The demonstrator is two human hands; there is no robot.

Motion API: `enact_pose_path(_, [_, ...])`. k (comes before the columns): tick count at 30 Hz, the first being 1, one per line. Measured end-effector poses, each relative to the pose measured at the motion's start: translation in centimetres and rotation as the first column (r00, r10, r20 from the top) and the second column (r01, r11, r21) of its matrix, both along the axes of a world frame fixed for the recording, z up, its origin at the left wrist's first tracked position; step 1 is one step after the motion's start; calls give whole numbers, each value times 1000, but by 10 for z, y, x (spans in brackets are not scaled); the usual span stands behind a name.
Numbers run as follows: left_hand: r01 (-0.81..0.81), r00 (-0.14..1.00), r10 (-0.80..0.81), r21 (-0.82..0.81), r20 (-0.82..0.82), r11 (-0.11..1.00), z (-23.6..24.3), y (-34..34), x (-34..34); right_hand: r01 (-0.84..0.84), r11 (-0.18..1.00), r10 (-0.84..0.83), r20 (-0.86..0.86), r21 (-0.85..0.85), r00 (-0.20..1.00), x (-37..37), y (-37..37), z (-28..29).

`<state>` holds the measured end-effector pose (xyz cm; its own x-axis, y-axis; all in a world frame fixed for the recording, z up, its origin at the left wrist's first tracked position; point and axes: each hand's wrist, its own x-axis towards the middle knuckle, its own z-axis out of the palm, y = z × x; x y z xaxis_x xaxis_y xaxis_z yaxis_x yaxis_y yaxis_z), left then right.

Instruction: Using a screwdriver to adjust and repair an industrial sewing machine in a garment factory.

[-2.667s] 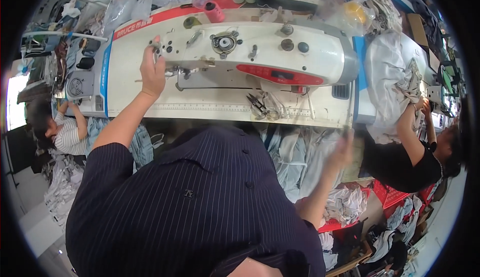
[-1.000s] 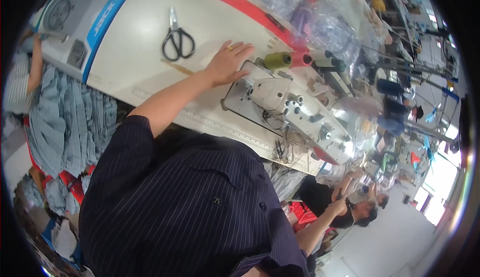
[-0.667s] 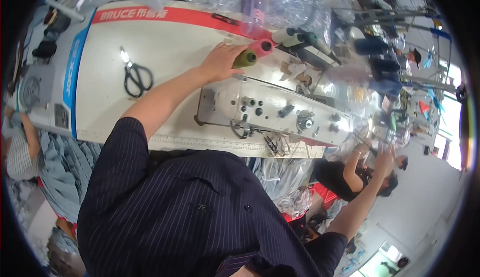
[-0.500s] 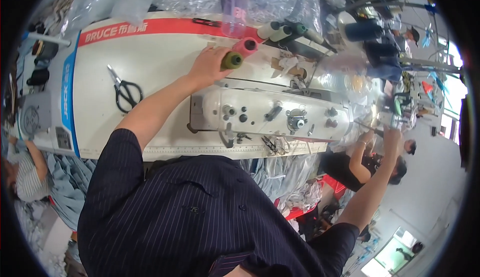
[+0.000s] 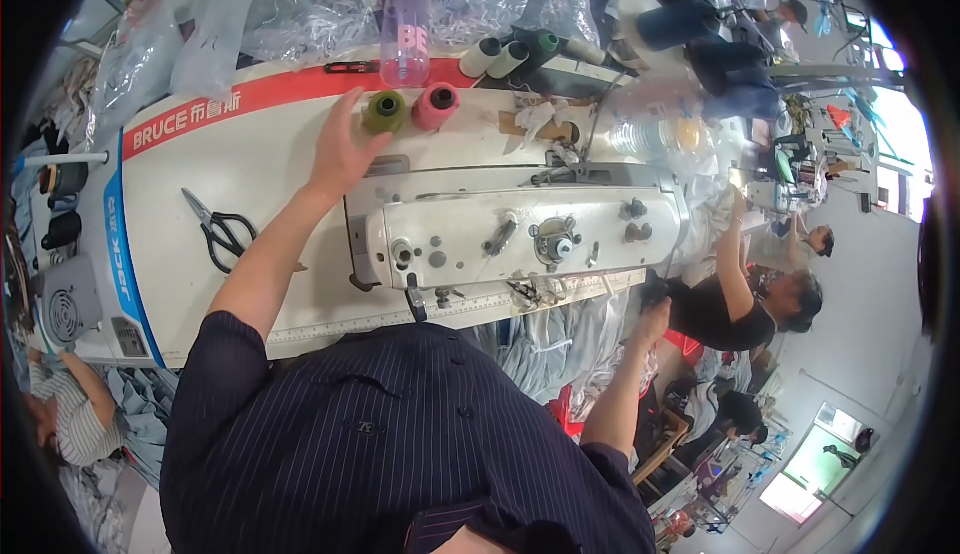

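My left hand (image 5: 345, 149) is beside an olive-green thread cone (image 5: 383, 119), its thumb and fingers apart around the cone's near left side. The cone stands upright next to a pink thread cone (image 5: 436, 112), behind the sewing machine head (image 5: 520, 239). Past the machine's right end, my right hand (image 5: 655, 322) is low with its fingers closed. Whatever it holds, if anything, blends into dark shapes behind it. Black-handled scissors (image 5: 225, 237) lie on the white tabletop (image 5: 180, 294), left of my left forearm.
A clear purple bottle (image 5: 405, 39) stands behind the cones. White thread cones (image 5: 482, 57) and a dark green one (image 5: 540, 52) lie to its right. Plastic bags (image 5: 310, 14) heap along the back. Co-workers sit at the right and far left.
My left hand has let go of the olive-green cone, now standing beside the pink one. My right hand has come down and inward from high at the right. The whole view has shifted slightly.
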<state>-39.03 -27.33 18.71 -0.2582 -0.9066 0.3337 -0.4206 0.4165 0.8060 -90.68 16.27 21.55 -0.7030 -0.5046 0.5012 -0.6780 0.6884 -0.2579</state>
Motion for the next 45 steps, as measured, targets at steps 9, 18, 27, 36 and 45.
enact_pose_path(9, [225,922,-194,57,-336,973,93,127,42,136,899,237,724,-416,648,31,-36,-28])
enact_pose_path(18, [121,966,-95,96,-239,988,118,166,-8,-180,972,233,542,-150,807,21,-42,-23])
enact_pose_path(27, [50,925,5,136,-379,989,105,168,-18,-216,958,286,633,-188,719,13,-56,-57])
enact_pose_path(36, [-32,922,44,39,-384,999,100,166,-23,-313,950,233,624,19,746,4,-72,-52])
enact_pose_path(45, [-58,930,59,13,-362,998,101,167,-25,-206,958,261,903,-199,342,15,-22,70])
